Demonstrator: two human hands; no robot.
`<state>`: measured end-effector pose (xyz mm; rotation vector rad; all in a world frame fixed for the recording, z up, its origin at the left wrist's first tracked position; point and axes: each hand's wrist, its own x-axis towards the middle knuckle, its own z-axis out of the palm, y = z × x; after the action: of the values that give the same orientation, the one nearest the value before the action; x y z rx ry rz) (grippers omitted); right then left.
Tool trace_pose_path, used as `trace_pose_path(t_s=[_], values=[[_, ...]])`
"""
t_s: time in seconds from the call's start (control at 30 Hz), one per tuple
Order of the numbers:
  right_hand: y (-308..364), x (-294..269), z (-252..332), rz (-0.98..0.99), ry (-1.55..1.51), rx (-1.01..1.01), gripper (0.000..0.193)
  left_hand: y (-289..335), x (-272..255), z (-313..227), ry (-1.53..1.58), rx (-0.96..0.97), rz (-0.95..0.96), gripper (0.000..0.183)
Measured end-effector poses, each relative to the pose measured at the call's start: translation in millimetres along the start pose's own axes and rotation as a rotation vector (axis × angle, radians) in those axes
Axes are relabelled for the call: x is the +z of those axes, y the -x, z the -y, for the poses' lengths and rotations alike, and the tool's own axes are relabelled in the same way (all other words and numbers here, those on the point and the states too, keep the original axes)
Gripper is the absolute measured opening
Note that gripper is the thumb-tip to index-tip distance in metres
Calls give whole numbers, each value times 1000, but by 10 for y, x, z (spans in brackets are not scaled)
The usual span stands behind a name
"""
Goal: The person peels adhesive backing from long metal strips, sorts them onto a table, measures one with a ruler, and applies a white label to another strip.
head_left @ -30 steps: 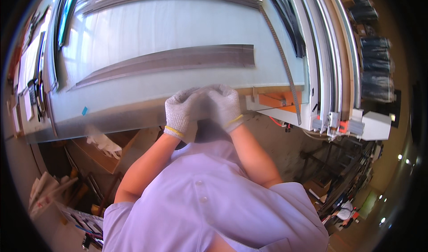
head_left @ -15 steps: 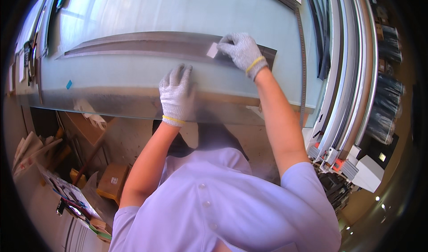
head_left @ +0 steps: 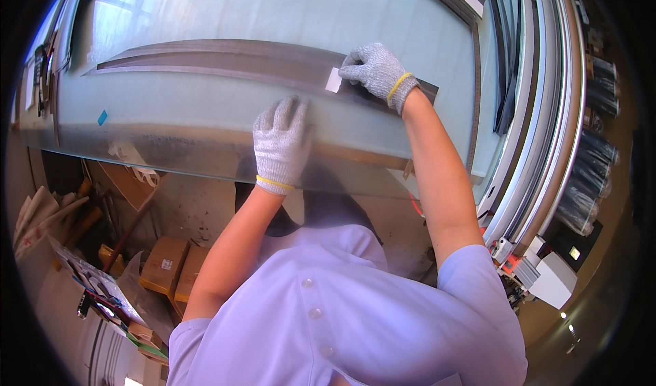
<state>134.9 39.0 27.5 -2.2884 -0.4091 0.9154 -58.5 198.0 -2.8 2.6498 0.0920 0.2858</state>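
Observation:
A long dark strip of film or sheet (head_left: pixel 232 59), narrowing toward its left end, lies across the pale glass tabletop (head_left: pixel 198 106). Over its right part, my gloved right hand (head_left: pixel 374 70) pinches a small white rectangular piece (head_left: pixel 333 80) between thumb and fingers. The white piece is at the strip's surface; whether it presses down I cannot tell. Nearer to me, my left hand (head_left: pixel 281 136) rests flat on the glass, fingers stretched out and pointing away, holding nothing. Both hands wear grey knit gloves with yellow cuffs.
A small blue piece (head_left: pixel 102 117) sits on the glass at the left. Along the right side run a long ruler (head_left: pixel 476 92), dark strips (head_left: pixel 507 58) and metal rails (head_left: pixel 540 106). Cardboard boxes (head_left: pixel 165 264) stand below the table's front edge at the lower left.
The view has shifted a little. My right hand still grips the white piece, now more upright in the picture. My left hand remains spread on the glass.

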Motion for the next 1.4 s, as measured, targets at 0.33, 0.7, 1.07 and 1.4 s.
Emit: trace_pose_path(t_s=[0.33,0.7,1.07,1.4], values=[[-10,-12,-28,14,-71,-3,23,-46,34,-27,-1,103,22,64],[-13,30,-63,-19,-73,-45,21,-127,31,-69,-32,99,109,66],[0,57,-49,-26,82,26,32,-150,39,-84,-35,105,107,63],[44,73,24,-73,197,5,29,-168,65,-108,-52,115,75,60]])
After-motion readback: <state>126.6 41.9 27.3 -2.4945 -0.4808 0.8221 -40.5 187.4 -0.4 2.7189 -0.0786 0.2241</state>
